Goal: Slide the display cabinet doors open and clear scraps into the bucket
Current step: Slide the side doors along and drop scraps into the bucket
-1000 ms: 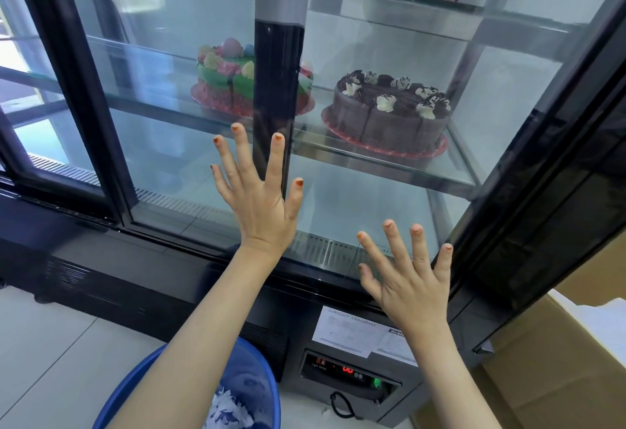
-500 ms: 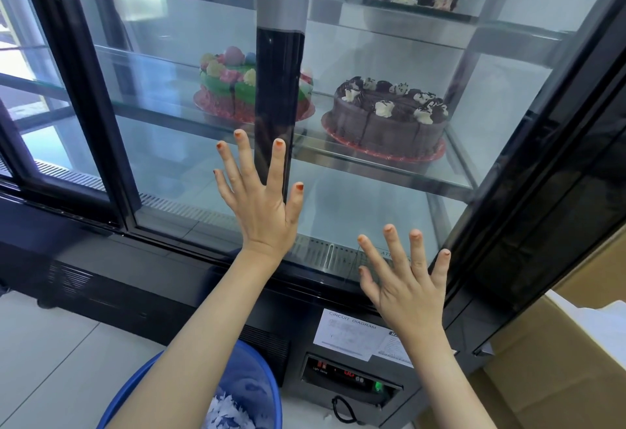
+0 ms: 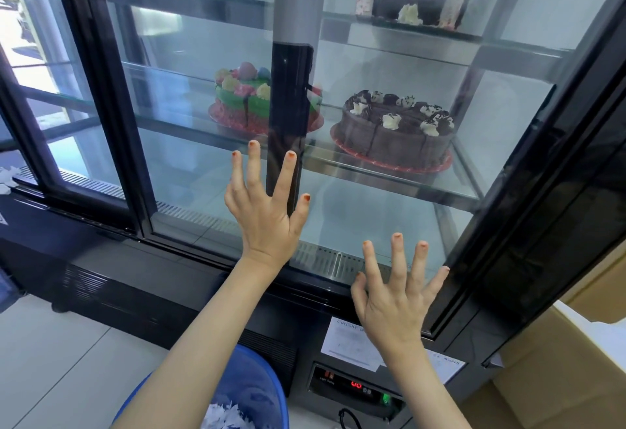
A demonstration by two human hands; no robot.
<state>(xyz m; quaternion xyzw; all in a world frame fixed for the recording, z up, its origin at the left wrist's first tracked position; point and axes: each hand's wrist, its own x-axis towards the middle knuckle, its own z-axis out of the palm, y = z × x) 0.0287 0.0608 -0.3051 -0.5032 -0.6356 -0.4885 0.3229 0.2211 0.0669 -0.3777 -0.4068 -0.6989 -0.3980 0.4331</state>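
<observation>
1. Now: both hands flat on the glass of the display cabinet door (image 3: 372, 212), fingers spread, gripping nothing.
2. Left hand (image 3: 266, 206): palm on glass, fingertips up near the black vertical door frame (image 3: 288, 117); index finger overlaps the frame edge.
3. Right hand (image 3: 394, 300): lower and to the right, palm on glass nr the bottom rail, little finger just beside the black right-side frame (image 3: 528, 164).
4. Inside, mid shelf (image 3: 389, 174): green cake (image 3: 237, 103) w/ coloured toppings, partly hidden by the door frame; chocolate cake (image 3: 396, 130) to its right on a red board. Upper shelf: another cake, cut, only partly in view.
5. Blue bucket (image 3: 267, 381) on the floor below the left forearm, white paper scraps (image 3: 223, 416) in it.
6. More white scraps (image 3: 6, 178) at far left on the cabinet ledge.
7. Control panel (image 3: 355, 386) below the door shows red digits; can't read exactly.
</observation>
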